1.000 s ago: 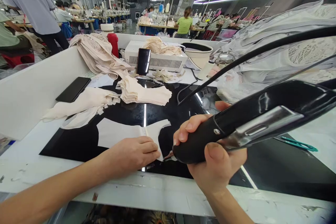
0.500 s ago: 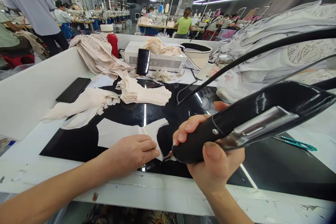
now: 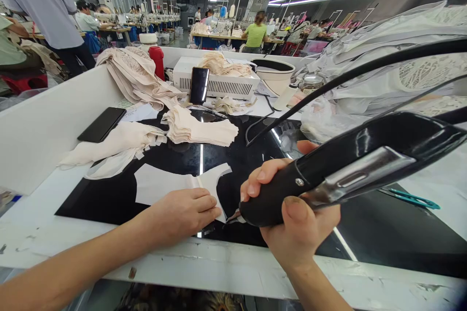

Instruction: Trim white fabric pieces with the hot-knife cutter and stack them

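My left hand (image 3: 188, 211) rests on a cut piece of white fabric (image 3: 156, 182), fingers together and bent down onto its near edge; the thumb is hidden. A pale narrow strip runs up the fabric beside my fingertips. In my right hand (image 3: 301, 228) is a black corded hand tool (image 3: 350, 165) with a shiny metal lever, my fingers and thumb wrapped round its body. The narrow metal tip of the tool (image 3: 235, 217) touches or nearly touches the fabric's right corner, just right of my left fingers. A glossy black board (image 3: 251, 165) lies beneath.
Behind the fabric lie a stack of cream pieces (image 3: 202, 129) and loose cream pieces (image 3: 109, 143). Two phones, a white vented box (image 3: 219, 82), a red bottle (image 3: 156, 62) and a round tub stand farther back. Teal-handled snips (image 3: 412, 198) and white fabric heaps lie right.
The fabric's upper right corner and my left hand have shifted very slightly to the left. My right hand and the tool stay nearly still.
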`<state>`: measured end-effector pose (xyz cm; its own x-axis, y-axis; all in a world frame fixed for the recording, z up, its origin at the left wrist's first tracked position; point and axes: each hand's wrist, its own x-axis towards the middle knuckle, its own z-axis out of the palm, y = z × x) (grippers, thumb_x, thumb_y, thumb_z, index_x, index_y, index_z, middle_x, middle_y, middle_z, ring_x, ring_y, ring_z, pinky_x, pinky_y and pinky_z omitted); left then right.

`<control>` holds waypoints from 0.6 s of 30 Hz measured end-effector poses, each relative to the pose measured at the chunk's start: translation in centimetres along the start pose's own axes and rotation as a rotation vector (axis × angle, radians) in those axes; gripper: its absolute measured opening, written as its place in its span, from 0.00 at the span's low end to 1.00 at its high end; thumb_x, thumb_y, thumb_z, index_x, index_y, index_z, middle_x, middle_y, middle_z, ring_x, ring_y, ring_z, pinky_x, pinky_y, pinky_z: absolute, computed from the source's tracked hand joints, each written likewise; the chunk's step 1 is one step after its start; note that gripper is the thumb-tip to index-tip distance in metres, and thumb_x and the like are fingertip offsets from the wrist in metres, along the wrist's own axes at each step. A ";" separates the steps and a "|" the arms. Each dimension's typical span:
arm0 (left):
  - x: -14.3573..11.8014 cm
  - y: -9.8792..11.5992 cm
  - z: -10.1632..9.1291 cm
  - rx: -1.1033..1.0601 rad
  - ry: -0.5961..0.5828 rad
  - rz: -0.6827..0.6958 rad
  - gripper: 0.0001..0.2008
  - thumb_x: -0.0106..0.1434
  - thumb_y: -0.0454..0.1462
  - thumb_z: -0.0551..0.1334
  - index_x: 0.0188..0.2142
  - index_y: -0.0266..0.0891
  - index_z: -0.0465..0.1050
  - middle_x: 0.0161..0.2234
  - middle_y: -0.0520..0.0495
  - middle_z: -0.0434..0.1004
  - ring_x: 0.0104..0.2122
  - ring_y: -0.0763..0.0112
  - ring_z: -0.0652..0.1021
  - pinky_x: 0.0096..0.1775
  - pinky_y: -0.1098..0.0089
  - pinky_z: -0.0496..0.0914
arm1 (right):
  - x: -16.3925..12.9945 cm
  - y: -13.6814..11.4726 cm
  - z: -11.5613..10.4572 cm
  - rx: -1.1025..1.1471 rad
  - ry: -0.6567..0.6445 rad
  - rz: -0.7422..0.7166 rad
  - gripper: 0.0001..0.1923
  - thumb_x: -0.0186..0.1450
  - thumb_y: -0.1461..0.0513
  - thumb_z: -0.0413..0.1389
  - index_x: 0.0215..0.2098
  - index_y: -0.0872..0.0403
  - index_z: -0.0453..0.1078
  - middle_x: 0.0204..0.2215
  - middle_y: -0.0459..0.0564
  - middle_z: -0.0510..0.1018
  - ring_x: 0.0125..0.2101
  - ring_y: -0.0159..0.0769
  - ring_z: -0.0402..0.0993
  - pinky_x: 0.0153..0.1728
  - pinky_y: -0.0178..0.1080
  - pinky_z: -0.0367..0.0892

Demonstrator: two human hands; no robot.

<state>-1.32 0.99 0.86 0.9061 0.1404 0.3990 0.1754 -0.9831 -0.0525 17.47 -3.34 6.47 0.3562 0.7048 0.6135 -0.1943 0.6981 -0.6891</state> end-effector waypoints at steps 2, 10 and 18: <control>0.1 0.0 -0.1 0.009 0.005 0.008 0.10 0.78 0.25 0.57 0.49 0.31 0.77 0.41 0.43 0.79 0.43 0.63 0.80 0.51 0.65 0.78 | 0.0 0.0 0.0 0.003 0.003 0.007 0.27 0.65 0.53 0.74 0.59 0.43 0.75 0.31 0.43 0.79 0.22 0.36 0.77 0.18 0.38 0.73; 0.1 0.2 -0.4 0.018 0.006 0.014 0.11 0.77 0.24 0.56 0.46 0.30 0.77 0.41 0.43 0.79 0.43 0.63 0.80 0.51 0.66 0.78 | 0.5 -0.1 0.4 0.028 0.035 -0.005 0.24 0.64 0.54 0.73 0.56 0.43 0.77 0.31 0.42 0.80 0.23 0.33 0.75 0.18 0.35 0.73; 0.2 0.4 -0.5 0.007 0.012 -0.009 0.13 0.81 0.27 0.52 0.47 0.33 0.77 0.40 0.44 0.80 0.42 0.65 0.81 0.50 0.66 0.79 | 0.4 0.1 0.4 0.003 0.028 -0.026 0.18 0.65 0.54 0.73 0.50 0.43 0.77 0.31 0.42 0.80 0.22 0.33 0.73 0.18 0.36 0.72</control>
<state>-1.27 0.57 1.32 0.8998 0.1472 0.4107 0.1859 -0.9810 -0.0556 17.21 -2.96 6.79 0.3863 0.6825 0.6205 -0.1870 0.7167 -0.6719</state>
